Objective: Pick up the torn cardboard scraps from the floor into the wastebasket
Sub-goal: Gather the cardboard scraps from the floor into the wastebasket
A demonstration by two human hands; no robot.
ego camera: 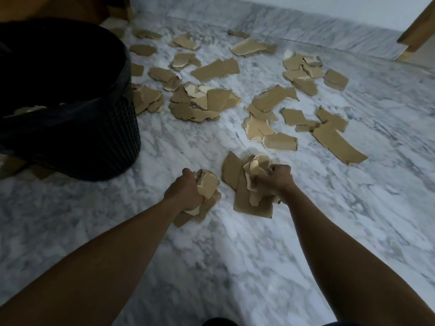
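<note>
Brown cardboard fills both fists. The left hand [188, 189] is curled tight round a crumpled wad [207, 191] of torn pieces, which sticks out to the right of the knuckles and hangs below the wrist down to the floor [211, 267]. Its fingertips are buried in the card and cannot be seen. The right hand [274, 182] pinches a second, larger clump [247, 184], fingers folded over its crushed top. Flat sheets of that clump spread out to the left of the fist and beneath it, against the white-and-grey marble. The two handfuls sit near each other but apart, with a strip of bare marble between them. Beyond the hands, the loose cardboard scraps [215, 69] lie scattered across the floor as far as the marble skirting [306, 27]. There are well over twenty, though many overlap in heaps and an exact count cannot be made. One black mesh wastebasket [113, 137], lined with a dark bag, stands to the left of the hands. A few scraps show inside it [26, 110], several touch its far side, and others poke out by its base at the left edge. One wooden furniture leg [416, 31] slants in at the top right corner.
</note>
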